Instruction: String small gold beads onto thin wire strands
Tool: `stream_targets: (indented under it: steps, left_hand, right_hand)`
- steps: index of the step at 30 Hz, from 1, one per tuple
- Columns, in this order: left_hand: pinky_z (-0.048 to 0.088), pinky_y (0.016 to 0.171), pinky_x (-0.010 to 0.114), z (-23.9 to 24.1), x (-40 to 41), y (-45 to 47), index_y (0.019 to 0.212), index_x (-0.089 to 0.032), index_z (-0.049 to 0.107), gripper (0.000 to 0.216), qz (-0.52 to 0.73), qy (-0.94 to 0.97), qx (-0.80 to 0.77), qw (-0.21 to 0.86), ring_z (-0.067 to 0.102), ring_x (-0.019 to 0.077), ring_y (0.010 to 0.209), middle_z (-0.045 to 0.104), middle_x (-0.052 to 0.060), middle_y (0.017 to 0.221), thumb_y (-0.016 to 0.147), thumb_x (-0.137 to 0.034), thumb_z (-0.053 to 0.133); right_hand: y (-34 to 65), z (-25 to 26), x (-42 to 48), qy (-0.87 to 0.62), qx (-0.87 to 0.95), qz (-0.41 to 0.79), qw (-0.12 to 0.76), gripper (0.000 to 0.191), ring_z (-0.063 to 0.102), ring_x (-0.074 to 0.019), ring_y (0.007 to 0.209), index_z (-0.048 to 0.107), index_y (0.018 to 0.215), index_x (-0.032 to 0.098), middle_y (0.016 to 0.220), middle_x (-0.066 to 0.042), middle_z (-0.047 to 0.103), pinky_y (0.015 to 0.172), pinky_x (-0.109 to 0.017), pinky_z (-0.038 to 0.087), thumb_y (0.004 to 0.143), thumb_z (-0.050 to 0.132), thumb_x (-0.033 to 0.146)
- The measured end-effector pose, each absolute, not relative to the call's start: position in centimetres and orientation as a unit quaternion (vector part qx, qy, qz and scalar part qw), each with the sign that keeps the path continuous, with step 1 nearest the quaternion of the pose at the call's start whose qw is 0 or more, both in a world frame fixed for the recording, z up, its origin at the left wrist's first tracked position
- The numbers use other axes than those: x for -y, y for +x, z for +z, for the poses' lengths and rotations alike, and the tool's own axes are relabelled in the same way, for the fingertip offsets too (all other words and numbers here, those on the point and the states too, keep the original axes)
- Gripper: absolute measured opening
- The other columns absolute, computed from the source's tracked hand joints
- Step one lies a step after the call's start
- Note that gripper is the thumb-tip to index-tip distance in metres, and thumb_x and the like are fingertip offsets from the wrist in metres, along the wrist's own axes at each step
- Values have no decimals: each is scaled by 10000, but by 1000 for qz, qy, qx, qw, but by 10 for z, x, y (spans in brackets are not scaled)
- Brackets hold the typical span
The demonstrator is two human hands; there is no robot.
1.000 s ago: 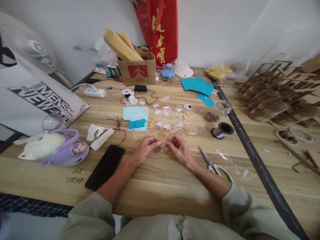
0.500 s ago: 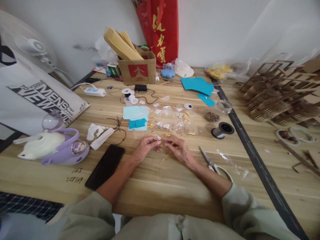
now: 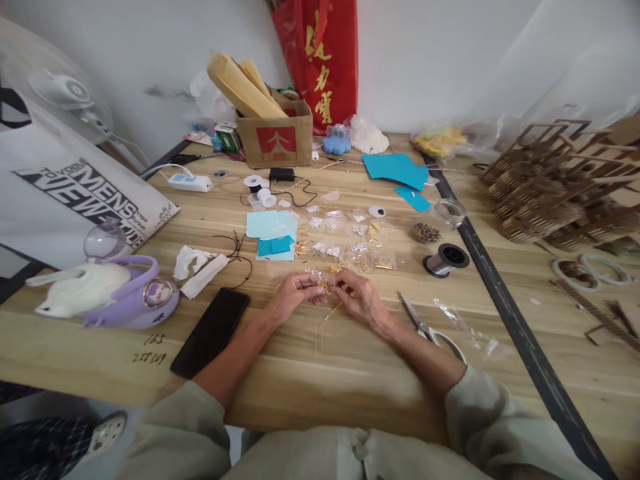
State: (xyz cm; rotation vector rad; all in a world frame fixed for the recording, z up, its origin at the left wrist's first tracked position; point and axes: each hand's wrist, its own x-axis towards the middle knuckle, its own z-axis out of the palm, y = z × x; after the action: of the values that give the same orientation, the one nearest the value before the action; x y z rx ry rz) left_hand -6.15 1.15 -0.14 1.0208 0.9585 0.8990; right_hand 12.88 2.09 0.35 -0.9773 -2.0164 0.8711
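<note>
My left hand (image 3: pixel 293 297) is closed, thumb and fingers pinching a small clear bag of gold beads (image 3: pixel 324 287) just above the table. Opposite it, my right hand (image 3: pixel 361 298) is closed too, its fingertips pressed together at the right side of the bag. What exactly those fingertips grip is too small to make out. A short gold bead strand (image 3: pixel 333 311) hangs below my right fingers, and a thin clear thread trails from it towards me. Just beyond both hands lie several little bags of gold and silver findings (image 3: pixel 359 248).
Scissors (image 3: pixel 425 327) lie beside my right forearm, near a wire spool (image 3: pixel 447 259). A black phone (image 3: pixel 210 332) rests by my left forearm. Light blue cards (image 3: pixel 270 225) and a jar of mixed beads (image 3: pixel 427 232) are farther back. A purple and white teapot-shaped object (image 3: pixel 125 293) stands left.
The bag has turned between my hands, so more of its gold beads show. My right hand has shifted very slightly. At the lower left, a foot in a white clog has come into view.
</note>
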Motion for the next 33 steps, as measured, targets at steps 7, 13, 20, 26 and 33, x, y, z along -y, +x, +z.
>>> stream_targets:
  steps: [7,13,20,26,33]
  left_hand:
    - [482,616,237,-6,-13,-63,833,-116,666,275,402,446,-427,676,652,135,626,693,32,699,678,-319,767]
    - [479,609,231,-10,-13,-64,853,-118,661,302,419,422,-428,681,661,133,630,690,18,711,655,-311,784]
    - [478,592,238,-6,-15,-63,822,-110,663,312,423,408,-431,685,654,134,602,680,16,694,627,-313,797]
    - [473,588,240,-3,-14,-63,817,-108,668,302,428,398,-430,688,649,133,593,674,16,688,628,-307,794]
    - [470,574,235,-1,-14,-61,821,-102,671,338,432,389,-426,693,644,131,575,677,22,682,602,-315,813]
  right_hand:
    - [126,11,-18,-400,745,400,354,145,562,-159,705,579,839,185,783,-42,613,615,-271,436,888,531,312]
    - [126,12,-21,-378,738,403,386,168,544,-163,777,558,844,180,865,-57,583,629,-270,422,899,523,335]
    - [129,13,-26,-388,692,455,404,215,506,-149,742,554,815,184,846,-43,552,599,-263,424,882,547,388]
    - [127,15,-27,-392,592,563,424,261,524,-124,693,558,800,186,808,-17,545,550,-232,471,826,612,440]
    - [127,18,-31,-410,518,616,431,292,599,-121,644,575,744,177,675,-4,616,549,-226,508,735,716,433]
